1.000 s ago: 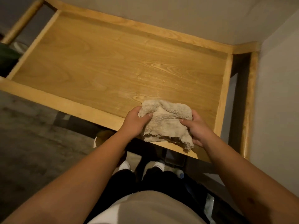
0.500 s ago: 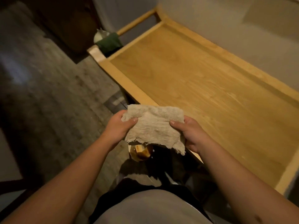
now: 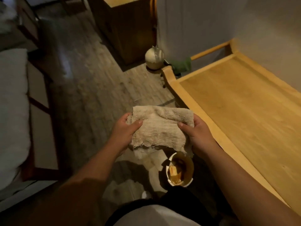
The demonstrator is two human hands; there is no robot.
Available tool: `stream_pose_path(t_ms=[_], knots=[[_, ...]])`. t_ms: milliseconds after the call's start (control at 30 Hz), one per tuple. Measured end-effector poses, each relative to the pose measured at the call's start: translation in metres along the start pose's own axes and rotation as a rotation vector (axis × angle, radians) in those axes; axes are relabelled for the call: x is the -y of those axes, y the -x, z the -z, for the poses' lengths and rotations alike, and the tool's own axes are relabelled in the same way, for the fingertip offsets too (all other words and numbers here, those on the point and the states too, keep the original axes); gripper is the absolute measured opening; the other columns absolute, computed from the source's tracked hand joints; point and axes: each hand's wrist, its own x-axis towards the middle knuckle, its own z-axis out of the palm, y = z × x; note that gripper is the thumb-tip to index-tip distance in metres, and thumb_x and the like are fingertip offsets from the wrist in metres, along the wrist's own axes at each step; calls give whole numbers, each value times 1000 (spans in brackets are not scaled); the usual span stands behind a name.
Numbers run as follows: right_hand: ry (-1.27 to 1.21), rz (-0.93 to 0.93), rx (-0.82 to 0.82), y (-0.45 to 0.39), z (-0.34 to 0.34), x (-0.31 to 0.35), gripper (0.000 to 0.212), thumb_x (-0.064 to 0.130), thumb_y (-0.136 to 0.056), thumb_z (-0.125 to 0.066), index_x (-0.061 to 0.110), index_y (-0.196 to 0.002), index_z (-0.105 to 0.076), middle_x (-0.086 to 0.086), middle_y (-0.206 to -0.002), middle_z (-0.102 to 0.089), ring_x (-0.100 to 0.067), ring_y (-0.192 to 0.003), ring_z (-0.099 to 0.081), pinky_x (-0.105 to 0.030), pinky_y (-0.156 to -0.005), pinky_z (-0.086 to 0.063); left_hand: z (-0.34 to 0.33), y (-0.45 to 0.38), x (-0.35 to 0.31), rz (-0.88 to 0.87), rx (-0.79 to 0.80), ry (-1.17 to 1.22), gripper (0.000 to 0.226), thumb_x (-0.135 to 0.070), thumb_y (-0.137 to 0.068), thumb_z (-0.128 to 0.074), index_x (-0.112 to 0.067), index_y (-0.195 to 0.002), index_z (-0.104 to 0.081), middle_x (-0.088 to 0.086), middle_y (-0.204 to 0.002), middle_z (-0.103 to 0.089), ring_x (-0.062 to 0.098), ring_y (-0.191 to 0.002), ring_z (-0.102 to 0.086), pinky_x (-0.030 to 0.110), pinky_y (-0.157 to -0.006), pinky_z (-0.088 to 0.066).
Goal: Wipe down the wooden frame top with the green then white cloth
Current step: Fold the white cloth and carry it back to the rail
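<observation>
A frayed white cloth [image 3: 158, 129] is stretched between my two hands above the floor, left of the wooden frame top [image 3: 244, 108]. My left hand [image 3: 125, 132] grips its left edge with the thumb on top. My right hand [image 3: 197, 136] grips its right edge close to the frame's near rail. The green cloth [image 3: 182, 64] hangs over the frame's far left end, beside the rail.
A white bucket [image 3: 180, 171] with brownish liquid stands on the floor just below the cloth, next to a pale rag [image 3: 149, 159]. A round pale vessel [image 3: 154, 57] and a dark wooden cabinet [image 3: 128, 26] stand farther back. A white cushion [image 3: 11, 111] lies at left.
My view has swung left, away from the frame top toward the floor. Both hands carried the white cloth off the frame's rail and now hold it over the floor above the bucket.
</observation>
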Motion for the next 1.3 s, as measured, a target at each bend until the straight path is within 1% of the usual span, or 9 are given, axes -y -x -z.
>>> stream_pose_path(t_ms=[133, 267, 433, 533, 667, 767, 967, 1233, 1300], knots=[[26, 4, 33, -37, -35, 10, 31, 19, -86, -69, 33, -114, -66, -2, -113, -73, -25, -102, -71, -54, -90, -55, 36, -34, -17, 37, 14, 69, 71, -25, -69, -78, -13, -135, -55, 10, -119, -71, 27, -102, -73, 51, -92, -57], [48, 45, 42, -75, -56, 20, 31, 16, -88, -67, 39, -109, -68, 0, -111, -74, -23, -102, -71, -54, -91, -55, 54, -75, -28, 29, 31, 85, 48, -13, -83, -76, -12, -129, -60, 12, -115, -73, 29, -102, -73, 54, -92, -56], [33, 96, -48, -128, -74, 28, 32, 17, -88, -67, 44, -105, -67, 2, -110, -74, -22, -101, -71, -56, -92, -54, 63, -149, -51, -4, 100, 8, 31, -12, -86, -75, -24, -113, -68, 5, -109, -76, 23, -99, -74, 48, -89, -58], [0, 122, -110, -169, -79, 32, 29, 19, -87, -67, 35, -112, -66, -3, -113, -73, -28, -104, -69, -60, -93, -52, 58, -203, -75, -28, 201, -35, 29, -10, -89, -73, -39, -93, -74, -3, -98, -79, 17, -91, -76, 34, -73, -61], [4, 152, -221, -227, -77, 47, 30, 14, -91, -65, 30, -116, -65, -3, -113, -73, -27, -104, -69, -60, -93, -52, 43, -275, -107, -15, 304, -57, 23, -10, -89, -71, -33, -95, -74, 1, -99, -78, 21, -93, -75, 29, -68, -60], [14, 158, -281, -261, -73, 63, 30, 13, -92, -65, 26, -119, -64, -3, -114, -72, -26, -105, -68, -59, -94, -51, 29, -321, -130, -19, 364, -78, 28, -11, -90, -71, -40, -92, -75, -1, -100, -78, 19, -93, -75, 31, -70, -61], [7, 135, -416, -299, -60, 91, 31, 18, -89, -65, 32, -116, -65, 0, -112, -73, -23, -104, -69, -56, -93, -53, -10, -392, -149, 60, 432, -104, 39, -10, -91, -70, -14, -129, -60, 13, -116, -72, 27, -101, -73, 50, -91, -57], [-101, 75, -733, -345, -34, 102, 28, 7, -94, -61, 26, -114, -64, -3, -108, -73, -24, -99, -71, -51, -89, -56, -93, -489, -165, 89, 702, -151, 24, -9, -92, -69, -21, -112, -66, 7, -105, -76, 22, -93, -76, 34, -70, -62], [-147, 63, -823, -354, -32, 110, 27, 6, -95, -59, 24, -114, -64, -4, -108, -74, -23, -98, -71, -48, -85, -58, -112, -509, -174, 117, 772, -152, 25, -10, -92, -68, -19, -116, -65, 5, -103, -77, 22, -94, -75, 36, -71, -61]])
